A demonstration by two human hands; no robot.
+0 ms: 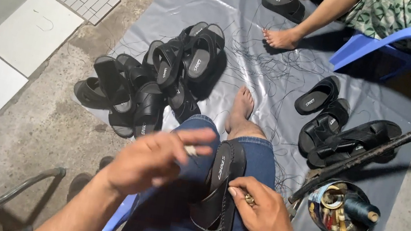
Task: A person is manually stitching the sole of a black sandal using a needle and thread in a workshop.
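A black sandal (pixel 219 194) lies along my lap on my blue jeans, sole side against my thigh. My right hand (pixel 262 209) rests on its right edge, fingers pinched on a small brass-coloured tool at the sandal's rim. My left hand (pixel 154 159) hovers above the left thigh, blurred, with a small pale object pinched between thumb and fingers. My bare foot (pixel 242 110) sticks out onto the grey plastic sheet (pixel 234 4).
A pile of black sandals (pixel 159 78) lies at the left, three more sandals (pixel 337 131) at the right. A round tin (pixel 339 211) holds thread spools. A dark metal bar (pixel 388 144) slants across. Another person sits on a blue chair (pixel 387 45); loose threads litter the sheet.
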